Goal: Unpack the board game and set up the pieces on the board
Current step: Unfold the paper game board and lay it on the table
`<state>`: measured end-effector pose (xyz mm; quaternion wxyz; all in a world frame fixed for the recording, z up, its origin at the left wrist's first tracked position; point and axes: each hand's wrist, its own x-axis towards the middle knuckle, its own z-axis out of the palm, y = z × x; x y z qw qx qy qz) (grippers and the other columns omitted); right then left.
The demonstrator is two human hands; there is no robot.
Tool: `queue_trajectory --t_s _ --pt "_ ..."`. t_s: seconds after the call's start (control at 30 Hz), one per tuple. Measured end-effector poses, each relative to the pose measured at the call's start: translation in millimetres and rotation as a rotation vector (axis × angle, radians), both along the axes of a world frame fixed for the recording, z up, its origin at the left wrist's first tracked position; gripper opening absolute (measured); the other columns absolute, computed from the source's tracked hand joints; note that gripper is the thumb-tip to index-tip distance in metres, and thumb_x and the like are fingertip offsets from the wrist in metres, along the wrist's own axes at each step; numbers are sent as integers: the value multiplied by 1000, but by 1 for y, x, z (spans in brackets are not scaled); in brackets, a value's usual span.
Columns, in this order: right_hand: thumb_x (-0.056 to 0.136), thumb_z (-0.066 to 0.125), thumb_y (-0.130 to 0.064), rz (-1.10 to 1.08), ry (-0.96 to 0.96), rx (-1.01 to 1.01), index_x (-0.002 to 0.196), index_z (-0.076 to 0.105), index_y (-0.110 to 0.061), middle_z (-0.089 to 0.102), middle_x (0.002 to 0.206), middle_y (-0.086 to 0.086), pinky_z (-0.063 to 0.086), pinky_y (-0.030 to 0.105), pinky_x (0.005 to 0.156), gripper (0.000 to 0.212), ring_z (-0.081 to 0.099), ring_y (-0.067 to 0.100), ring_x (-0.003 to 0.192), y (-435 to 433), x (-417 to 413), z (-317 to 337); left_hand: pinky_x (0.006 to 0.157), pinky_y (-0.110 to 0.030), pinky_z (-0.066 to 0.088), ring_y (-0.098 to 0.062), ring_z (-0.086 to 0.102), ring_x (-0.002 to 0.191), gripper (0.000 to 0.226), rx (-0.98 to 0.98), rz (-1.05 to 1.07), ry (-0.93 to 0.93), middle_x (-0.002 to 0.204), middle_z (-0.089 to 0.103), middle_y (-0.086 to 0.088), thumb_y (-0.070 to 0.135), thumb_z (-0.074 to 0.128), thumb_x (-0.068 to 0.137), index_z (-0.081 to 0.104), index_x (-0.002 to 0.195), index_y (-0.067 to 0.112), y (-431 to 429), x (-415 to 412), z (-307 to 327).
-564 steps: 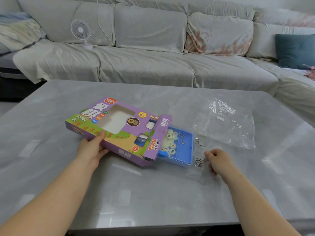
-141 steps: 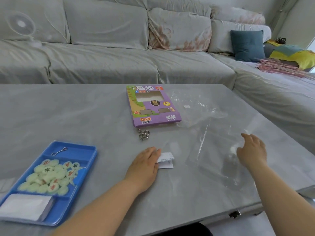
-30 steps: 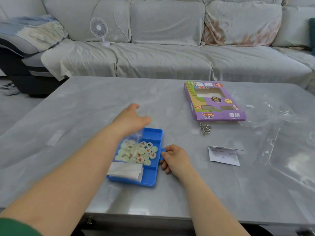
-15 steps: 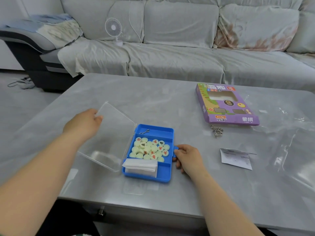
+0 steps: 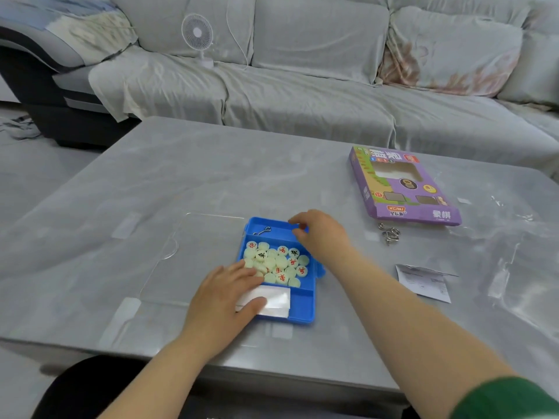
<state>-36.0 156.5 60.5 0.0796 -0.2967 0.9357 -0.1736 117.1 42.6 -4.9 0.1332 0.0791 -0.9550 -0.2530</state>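
Both hands meet the blue tray (image 5: 302,313) at the tabletop's (image 5: 211,176) near centre: left hand (image 5: 223,294) with its grip spread, thumb on the folded white sheet (image 5: 273,299); right hand (image 5: 320,237) pinching the far rim. That sheet lies long axis left-right across the tray's near end, nearest the left hand.

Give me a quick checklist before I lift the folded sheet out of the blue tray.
1. Lid off: ok, clear lid lies flat left of the blue tray.
2. Tray steadied: ok, right hand holds its far rim.
3. Sheet reachable: ok, left hand rests on the folded sheet.
4. Pieces contained: ok, pieces heaped in the middle compartment.
5. Room to unfold: cannot tell, sheet's full size unknown.
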Motion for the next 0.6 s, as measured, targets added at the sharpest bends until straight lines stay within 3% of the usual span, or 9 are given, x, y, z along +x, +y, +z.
queue_trajectory --t_s 0.07,0.13,0.27,0.43,0.6 --pt "96 37 -16 160 90 168 128 51 -25 51 124 3 41 28 83 36 51 21 111 -20 -6 2 89 -35 39 -8 50 112 49 -29 -20 83 104 69 5 51 40 74 71 96 21 -2 -1 -6" --pt "97 35 -14 282 166 299 128 50 -26 49 126 3 40 28 81 37 51 22 112 -37 -11 0 87 -36 38 -7 42 112 44 20 7 152 100 70 5 48 44 72 72 91 20 -3 -3 -9" --pt "95 42 -13 395 277 485 120 57 -20 53 120 4 36 27 68 30 55 24 106 -61 -21 -10 96 -26 30 7 42 114 58 198 84 154 105 58 18 58 38 64 70 92 19 -2 -2 -11" --pt "91 44 -9 385 281 521 111 59 -13 60 109 6 34 25 54 26 59 24 93 -76 -28 -18 79 -33 44 -5 55 103 32 75 53 240 90 71 7 46 45 70 68 74 23 -4 -5 -15" --pt "92 43 -11 405 291 541 110 58 -9 62 108 6 35 26 64 24 59 23 93 -80 -29 -16 74 -27 45 -7 61 97 32 -8 27 168 89 70 12 51 43 72 67 74 29 -3 -3 -13"
